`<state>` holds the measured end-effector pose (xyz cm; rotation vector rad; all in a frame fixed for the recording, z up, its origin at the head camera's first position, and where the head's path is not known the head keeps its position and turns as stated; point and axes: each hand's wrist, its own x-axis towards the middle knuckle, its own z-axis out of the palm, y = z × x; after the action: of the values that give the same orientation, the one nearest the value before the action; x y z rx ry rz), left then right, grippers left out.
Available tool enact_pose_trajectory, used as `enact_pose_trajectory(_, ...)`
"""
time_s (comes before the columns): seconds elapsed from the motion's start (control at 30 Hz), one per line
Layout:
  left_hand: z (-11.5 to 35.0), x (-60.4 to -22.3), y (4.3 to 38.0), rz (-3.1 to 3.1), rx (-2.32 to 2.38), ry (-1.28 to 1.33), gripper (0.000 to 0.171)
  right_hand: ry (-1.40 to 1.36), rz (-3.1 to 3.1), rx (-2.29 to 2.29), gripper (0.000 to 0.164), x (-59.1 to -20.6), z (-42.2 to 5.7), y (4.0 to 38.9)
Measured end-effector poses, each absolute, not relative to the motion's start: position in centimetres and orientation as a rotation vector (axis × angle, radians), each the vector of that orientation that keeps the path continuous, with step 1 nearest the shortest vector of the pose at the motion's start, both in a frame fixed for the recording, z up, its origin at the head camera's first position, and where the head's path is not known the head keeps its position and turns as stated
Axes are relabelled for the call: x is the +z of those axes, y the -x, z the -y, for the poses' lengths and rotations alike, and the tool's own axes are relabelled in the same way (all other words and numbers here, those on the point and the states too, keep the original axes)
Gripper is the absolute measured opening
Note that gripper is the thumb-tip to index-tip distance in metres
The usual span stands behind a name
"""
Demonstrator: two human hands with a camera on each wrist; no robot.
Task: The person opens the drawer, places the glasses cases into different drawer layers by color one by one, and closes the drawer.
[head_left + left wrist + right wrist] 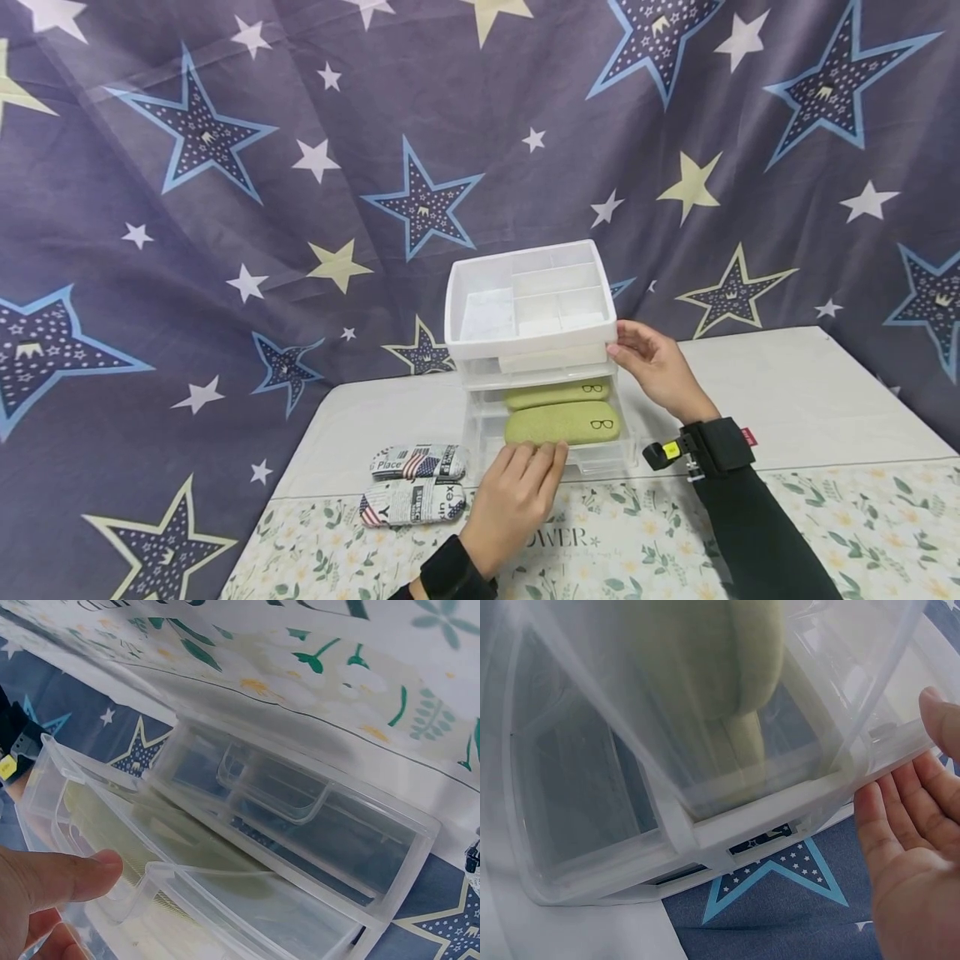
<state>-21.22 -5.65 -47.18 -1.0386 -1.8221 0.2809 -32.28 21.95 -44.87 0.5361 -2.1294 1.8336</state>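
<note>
A white plastic drawer organizer (528,333) with a divided top tray stands on the table. Its clear middle drawer (600,458) is pulled forward. Inside that drawer lie two green glasses cases (562,422), each printed with a small glasses outline. My left hand (517,492) grips the drawer's front edge; in the left wrist view its thumb (75,877) lies by the drawer handle. On the other side, my right hand (660,367) holds the organizer's upper right corner, with the fingers (896,810) along its side in the right wrist view.
Two newspaper-print glasses cases (412,502) lie left of the organizer. A floral mat (750,542) covers the table's front part. Behind the white table (780,383) hangs a purple-grey star-patterned curtain (480,108).
</note>
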Motion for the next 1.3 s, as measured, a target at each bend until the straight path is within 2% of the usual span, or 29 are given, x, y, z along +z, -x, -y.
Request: enact_pose_trajectory(1.3, 5.3, -47.1, 23.0, 1.862, 0.249, 0.993, 0.042, -0.534, 2.154, 1.807, 0.048, -44.9, -22.0, 32.3)
